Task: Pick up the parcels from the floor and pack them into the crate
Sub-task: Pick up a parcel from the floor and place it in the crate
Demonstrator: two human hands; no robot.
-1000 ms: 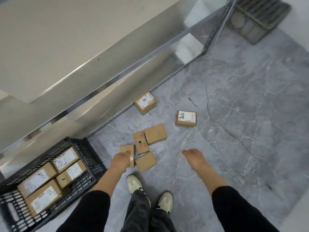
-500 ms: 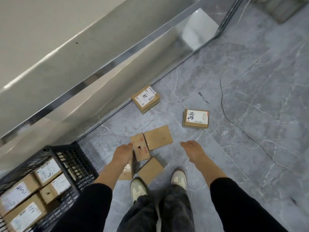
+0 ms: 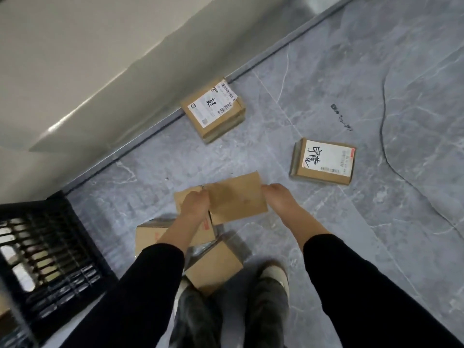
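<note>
Hands: left hand (image 3: 194, 207) and right hand (image 3: 276, 199) newly lowered beside plain parcel (image 3: 237, 198).
Fingers: left curled at its edge; right, I can't tell.
Parcel: light, stiff, I reckon; clamp opposite edges.

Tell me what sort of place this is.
Probably a parcel sorting or storage room: labelled cardboard parcels lie scattered on a grey tiled floor, next to a black plastic crate.

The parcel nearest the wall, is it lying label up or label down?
Label up. The parcel nearest the wall lies flat on the grey floor, and its white label, with barcodes, faces up.
</note>
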